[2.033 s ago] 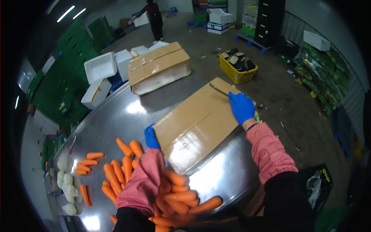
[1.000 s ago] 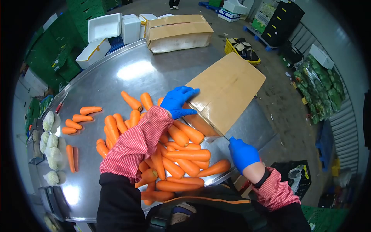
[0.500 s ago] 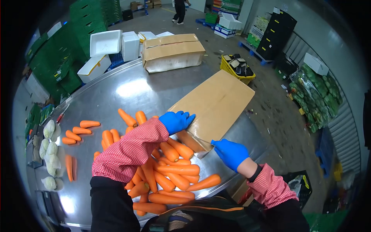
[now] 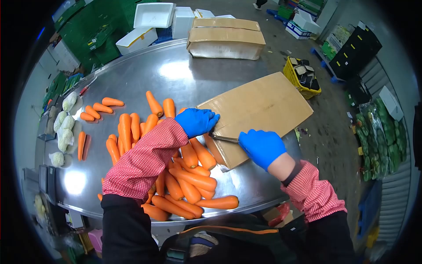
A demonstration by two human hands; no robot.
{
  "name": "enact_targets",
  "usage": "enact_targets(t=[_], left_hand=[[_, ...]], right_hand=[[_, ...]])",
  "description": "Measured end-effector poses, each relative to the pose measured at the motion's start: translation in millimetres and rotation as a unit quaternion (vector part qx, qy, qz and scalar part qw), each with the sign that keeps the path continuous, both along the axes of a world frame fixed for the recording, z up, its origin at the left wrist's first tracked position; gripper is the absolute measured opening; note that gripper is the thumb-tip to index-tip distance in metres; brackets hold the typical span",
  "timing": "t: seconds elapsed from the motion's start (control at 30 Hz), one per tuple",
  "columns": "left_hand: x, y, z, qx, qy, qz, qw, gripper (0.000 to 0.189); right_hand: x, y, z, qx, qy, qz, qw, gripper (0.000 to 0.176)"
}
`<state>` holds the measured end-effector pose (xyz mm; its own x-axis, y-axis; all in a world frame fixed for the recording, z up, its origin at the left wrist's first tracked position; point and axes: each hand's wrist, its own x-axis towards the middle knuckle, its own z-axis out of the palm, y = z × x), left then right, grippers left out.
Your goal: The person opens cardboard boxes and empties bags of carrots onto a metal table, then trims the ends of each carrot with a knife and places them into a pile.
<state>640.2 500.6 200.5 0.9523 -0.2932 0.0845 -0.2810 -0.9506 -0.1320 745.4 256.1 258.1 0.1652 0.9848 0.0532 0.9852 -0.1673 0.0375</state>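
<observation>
Gleaming metal table (image 4: 132, 75), carton (image 4: 266, 103), littered floor (image 4: 325, 136)

On the worktop (image 4: 132, 79): carton (image 4: 268, 101) just beyond the right hand (image 4: 262, 148), carrots (image 4: 192, 177) nearer than the left hand (image 4: 195, 122) and leftward, second carton (image 4: 226, 37) beyond both.

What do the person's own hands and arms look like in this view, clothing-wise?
The left glove and right glove are blue. Gathered red-and-white checked oversleeves cover both forearms, with black sleeves above them. A dark wristband circles the right wrist.
</observation>
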Motion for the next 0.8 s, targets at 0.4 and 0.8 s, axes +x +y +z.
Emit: enact_targets(t=[0.4,0.8], left_hand=[[-2,4,9,0.058,-0.042,-0.023,0.997,0.034],[2,13,13,0.063,-0.004,0.006,0.998,0.036]], right_hand=[[27,35,10,-0.066,0.01,0.046,0.997,0.013],[36,31,0,-0.041,0.044,0.032,0.998,0.014]])
